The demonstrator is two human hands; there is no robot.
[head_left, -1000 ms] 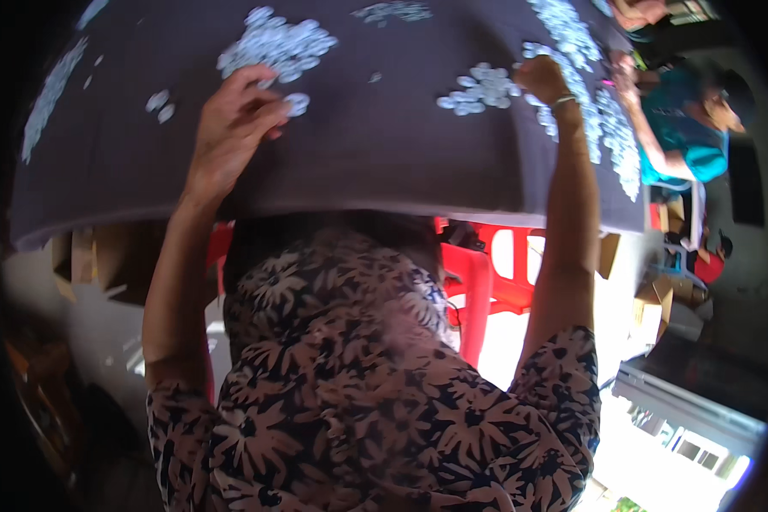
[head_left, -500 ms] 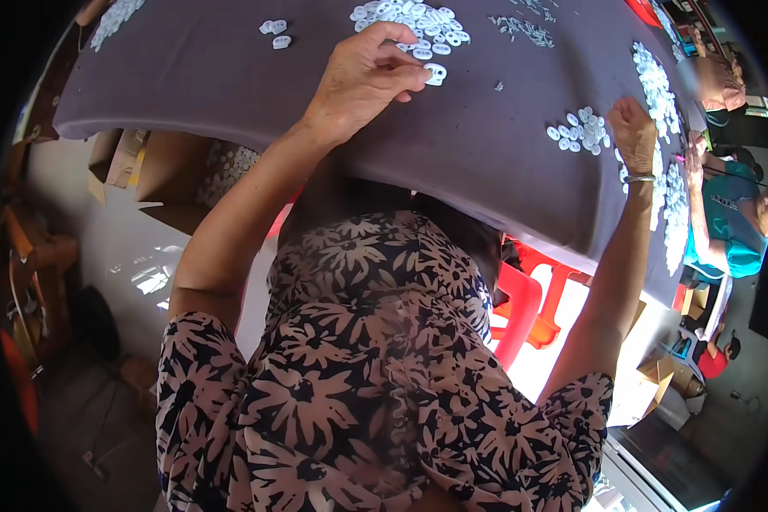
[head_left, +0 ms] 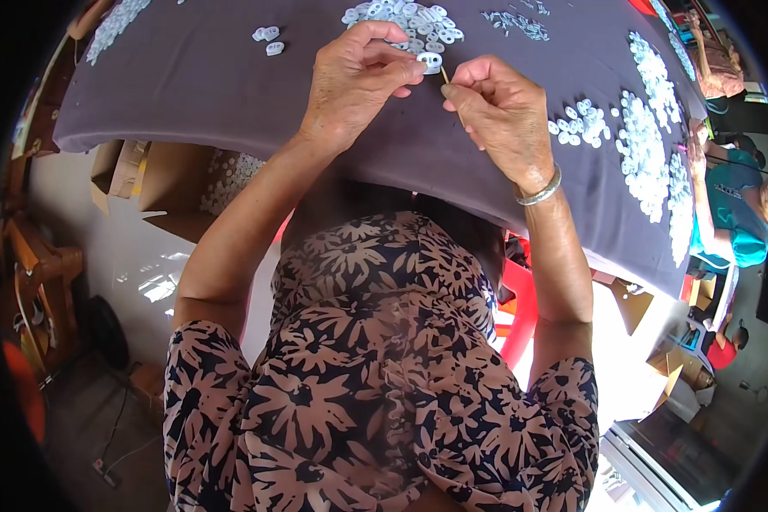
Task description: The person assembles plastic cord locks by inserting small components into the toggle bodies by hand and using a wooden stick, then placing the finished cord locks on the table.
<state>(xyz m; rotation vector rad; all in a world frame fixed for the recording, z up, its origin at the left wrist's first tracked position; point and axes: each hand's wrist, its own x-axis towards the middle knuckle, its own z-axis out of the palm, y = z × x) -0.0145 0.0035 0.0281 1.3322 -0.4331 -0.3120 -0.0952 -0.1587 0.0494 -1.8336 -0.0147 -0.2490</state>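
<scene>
Between the thumb and fingers of my left hand (head_left: 358,85) is a small white oval plastic piece with two dark holes (head_left: 432,61). My right hand (head_left: 505,115), with a bangle at the wrist, pinches a thin pale stick (head_left: 445,75) whose tip is beside the white piece; whether they touch I cannot tell. Just beyond my fingers lies a pile of similar white oval pieces (head_left: 401,19). A smaller heap of small white round parts (head_left: 582,124) lies to the right of my right hand.
A dark cloth (head_left: 213,94) covers the table. Larger white heaps (head_left: 644,162) run along its right side, and tiny grey parts (head_left: 518,24) lie at the back. An open cardboard box (head_left: 175,183) stands below the left edge. A person in teal (head_left: 734,213) is at the right.
My right hand has come left from the heaps on the right to the white piece, and the thin stick now shows in it. My left hand still holds the piece, slightly shifted.
</scene>
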